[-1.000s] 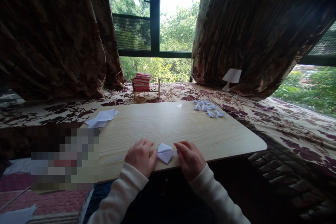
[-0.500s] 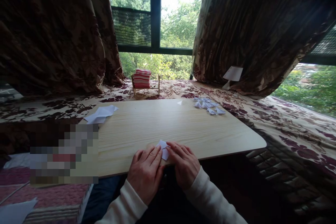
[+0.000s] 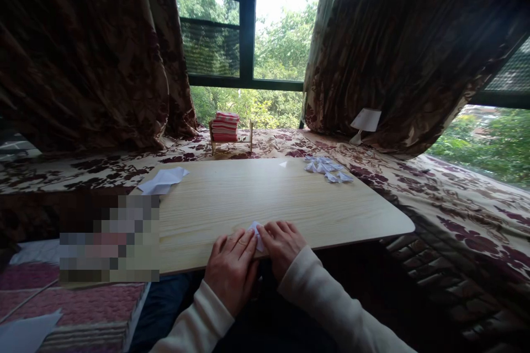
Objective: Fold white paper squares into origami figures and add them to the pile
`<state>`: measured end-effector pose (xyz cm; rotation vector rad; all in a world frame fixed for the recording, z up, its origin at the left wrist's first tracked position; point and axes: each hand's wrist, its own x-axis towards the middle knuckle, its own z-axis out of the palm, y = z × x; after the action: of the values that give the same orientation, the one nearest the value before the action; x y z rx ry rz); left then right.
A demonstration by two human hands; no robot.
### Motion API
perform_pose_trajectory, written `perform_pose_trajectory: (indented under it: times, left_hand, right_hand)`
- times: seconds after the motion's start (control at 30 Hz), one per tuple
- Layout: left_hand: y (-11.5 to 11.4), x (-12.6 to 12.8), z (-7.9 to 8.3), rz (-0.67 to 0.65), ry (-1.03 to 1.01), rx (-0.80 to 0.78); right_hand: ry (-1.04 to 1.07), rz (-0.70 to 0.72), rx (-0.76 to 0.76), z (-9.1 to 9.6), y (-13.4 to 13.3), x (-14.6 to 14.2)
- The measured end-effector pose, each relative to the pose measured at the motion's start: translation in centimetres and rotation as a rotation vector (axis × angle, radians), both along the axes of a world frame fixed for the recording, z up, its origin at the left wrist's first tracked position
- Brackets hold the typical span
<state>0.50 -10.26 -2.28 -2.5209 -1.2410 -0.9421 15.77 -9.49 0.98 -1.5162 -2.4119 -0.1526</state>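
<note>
Head view: at the worktop's (image 3: 215, 198) near edge, the left hand (image 3: 232, 266), unclenched, and right hand (image 3: 284, 244), grip unclear, press a seemingly part-folded paper (image 3: 260, 243); finished-looking folded pieces (image 3: 321, 167) sit at the worktop's far right corner, looser sheets (image 3: 163, 181) far left.

On the table (image 3: 232, 193) — folded paper (image 3: 260, 244) at the near edge, sheets (image 3: 163, 181) far left, paper pieces (image 3: 321, 167) far right.

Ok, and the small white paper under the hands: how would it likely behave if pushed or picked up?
The white paper is probably light, being thin material, so it could slide easily on the smooth-looking tabletop. It lies low under the left hand and right hand, so rolling or tipping seems unlikely. Largely covered, its stiffness is unclear.
</note>
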Motion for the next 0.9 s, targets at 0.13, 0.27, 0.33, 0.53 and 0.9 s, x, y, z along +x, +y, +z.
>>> perform_pose_trajectory:
  times: [0.13,0.27,0.33,0.53,0.9]
  left_hand:
    - [0.0,0.2,0.6,0.013,0.019,-0.027]
    - [0.1,0.9,1.4,0.070,0.069,-0.064]
    - [0.1,1.1,1.4,0.077,0.086,-0.046]
    - [0.3,1.0,1.1,0.083,0.100,0.012]
    - [0.1,0.9,1.1,0.093,0.103,0.014]
  right_hand:
    - [-0.093,-0.030,-0.032,0.1,1.1,-0.4]
    - [-0.120,-0.020,-0.090,0.7,1.4,-0.1]
    - [-0.137,-0.030,-0.120,1.2,1.7,-0.3]
    - [-0.196,-0.031,-0.087,1.8,2.9,-0.6]
    - [-0.205,-0.004,0.138,-0.7,2.6,-0.3]
